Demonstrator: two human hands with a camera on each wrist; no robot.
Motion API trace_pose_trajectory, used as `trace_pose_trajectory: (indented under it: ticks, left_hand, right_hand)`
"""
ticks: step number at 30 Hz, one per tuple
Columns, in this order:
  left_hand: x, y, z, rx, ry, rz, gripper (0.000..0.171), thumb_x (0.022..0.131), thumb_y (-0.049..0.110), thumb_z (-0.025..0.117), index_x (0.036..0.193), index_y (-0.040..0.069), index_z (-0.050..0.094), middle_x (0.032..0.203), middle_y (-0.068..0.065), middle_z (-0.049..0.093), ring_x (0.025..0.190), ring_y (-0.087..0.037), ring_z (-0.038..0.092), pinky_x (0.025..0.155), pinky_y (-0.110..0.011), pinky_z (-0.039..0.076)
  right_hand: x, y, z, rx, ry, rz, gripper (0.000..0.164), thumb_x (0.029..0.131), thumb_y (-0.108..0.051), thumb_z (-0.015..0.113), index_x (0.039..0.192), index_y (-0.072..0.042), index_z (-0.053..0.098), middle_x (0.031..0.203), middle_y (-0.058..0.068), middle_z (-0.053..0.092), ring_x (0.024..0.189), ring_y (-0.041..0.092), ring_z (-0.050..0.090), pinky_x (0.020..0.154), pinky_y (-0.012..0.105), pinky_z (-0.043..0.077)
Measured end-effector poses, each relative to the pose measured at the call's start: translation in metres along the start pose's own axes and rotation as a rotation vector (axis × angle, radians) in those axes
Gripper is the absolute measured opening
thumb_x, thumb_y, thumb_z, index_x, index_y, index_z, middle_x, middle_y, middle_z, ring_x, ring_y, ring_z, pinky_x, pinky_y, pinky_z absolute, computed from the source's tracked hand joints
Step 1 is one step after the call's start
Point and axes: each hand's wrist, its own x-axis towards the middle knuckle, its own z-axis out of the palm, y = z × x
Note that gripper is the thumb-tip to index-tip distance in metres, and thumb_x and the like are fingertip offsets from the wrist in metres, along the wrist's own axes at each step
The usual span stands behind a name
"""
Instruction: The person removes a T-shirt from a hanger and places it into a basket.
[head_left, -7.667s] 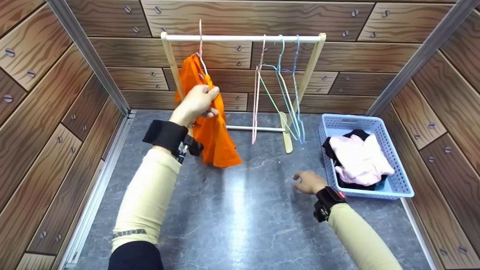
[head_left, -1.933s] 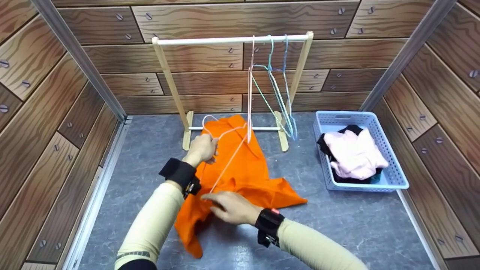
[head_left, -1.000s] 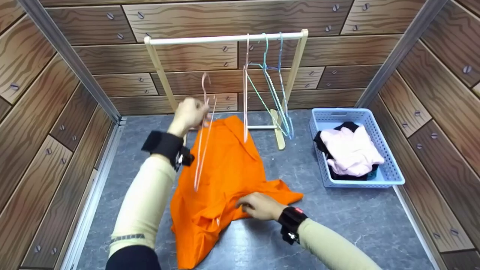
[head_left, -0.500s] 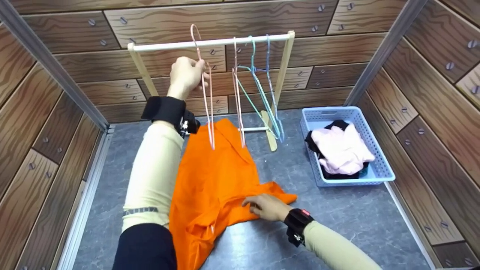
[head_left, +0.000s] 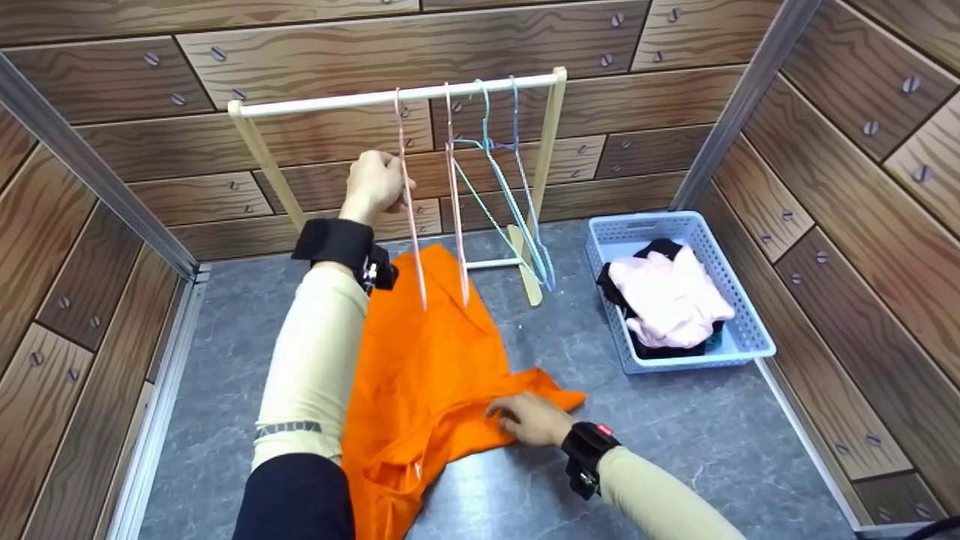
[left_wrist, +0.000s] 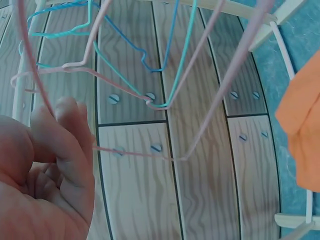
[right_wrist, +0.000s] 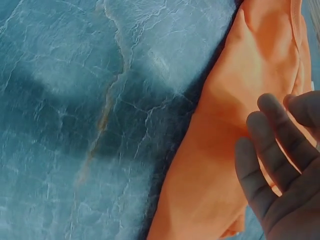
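Observation:
In the head view my left hand (head_left: 377, 182) grips a pink clothes hanger (head_left: 412, 217) near its neck. The hanger's hook is at the white rail, and its frame hangs in front of the rack. In the left wrist view the fingers are curled at the hanger's wire (left_wrist: 212, 107). An orange shirt (head_left: 435, 337) lies spread on the floor below, bare of any hanger. My right hand (head_left: 534, 418) is over the shirt's lower right part, fingers loosely bent and holding nothing. The right wrist view shows those fingers relaxed over the orange cloth (right_wrist: 210, 160).
Another pink hanger (head_left: 455, 202), a green hanger (head_left: 485, 112) and a blue hanger (head_left: 515, 112) hang to the right on the wooden rack (head_left: 330, 103). A blue basket (head_left: 750, 330) with a pink garment (head_left: 670, 296) over dark clothes stands at right. Wood-patterned walls enclose the floor.
The orange shirt came off the rack on its pink hanger and was laid on the floor. The hanger was drawn out, and my left hand raised it back to the rail.

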Motion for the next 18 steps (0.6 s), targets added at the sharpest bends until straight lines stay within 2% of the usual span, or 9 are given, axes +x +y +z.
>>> trace_pose_trajectory:
  ticks: [3,6,9,12,15,18]
  left_hand:
    - [-0.004,-0.007,-0.004,-0.023,-0.022,-0.010,0.033,0.102,0.017,0.040,0.116,0.004,0.066,0.072,0.002,0.070,0.045,-0.005,0.062,0.051,-0.024,0.057]
    - [-0.010,-0.019,-0.008,-0.025,-0.047,-0.051,0.031,0.103,0.018,0.041,0.121,0.006,0.065,0.081,-0.003,0.073,0.048,-0.007,0.063,0.049,-0.022,0.054]
    - [-0.015,-0.031,-0.010,-0.014,-0.064,-0.091,0.030,0.104,0.020,0.042,0.120,0.007,0.064,0.082,-0.002,0.072,0.050,-0.008,0.064,0.050,-0.022,0.054]
    - [-0.020,-0.044,-0.011,0.012,-0.079,-0.127,0.030,0.104,0.019,0.041,0.118,0.006,0.064,0.083,-0.004,0.073,0.049,-0.008,0.063,0.050,-0.023,0.055]
    - [-0.025,-0.061,-0.009,0.060,-0.102,-0.156,0.030,0.103,0.020,0.041,0.115,0.005,0.065,0.086,-0.007,0.075,0.047,-0.006,0.061,0.049,-0.023,0.055]
    - [-0.031,-0.079,-0.006,0.139,-0.134,-0.176,0.032,0.103,0.020,0.040,0.110,0.004,0.067,0.086,-0.007,0.075,0.045,-0.006,0.060,0.049,-0.023,0.054]
  right_hand:
    - [0.007,-0.001,0.003,-0.015,0.008,0.022,0.023,0.094,-0.010,0.058,0.114,-0.014,0.068,0.104,0.003,0.071,0.088,0.011,0.062,0.080,0.031,0.052]
    - [0.014,-0.004,0.007,-0.062,0.034,0.030,0.021,0.093,-0.010,0.060,0.112,-0.013,0.068,0.103,0.003,0.070,0.090,0.015,0.063,0.080,0.033,0.053]
    - [0.021,-0.008,0.010,-0.144,0.111,0.052,0.023,0.091,-0.012,0.064,0.113,-0.014,0.066,0.110,0.006,0.062,0.083,0.020,0.062,0.069,0.034,0.052]
    - [0.028,-0.011,0.014,-0.193,0.149,0.101,0.041,0.089,-0.016,0.068,0.128,-0.018,0.057,0.125,0.011,0.052,0.072,0.024,0.060,0.057,0.034,0.049]
    - [0.031,-0.011,0.021,-0.228,0.086,0.143,0.056,0.088,-0.023,0.071,0.140,-0.022,0.049,0.133,0.015,0.048,0.077,0.028,0.062,0.060,0.038,0.051]
    - [0.031,-0.005,0.027,-0.283,0.026,0.169,0.048,0.086,-0.027,0.073,0.131,-0.020,0.057,0.117,0.012,0.055,0.087,0.030,0.062,0.067,0.044,0.053]
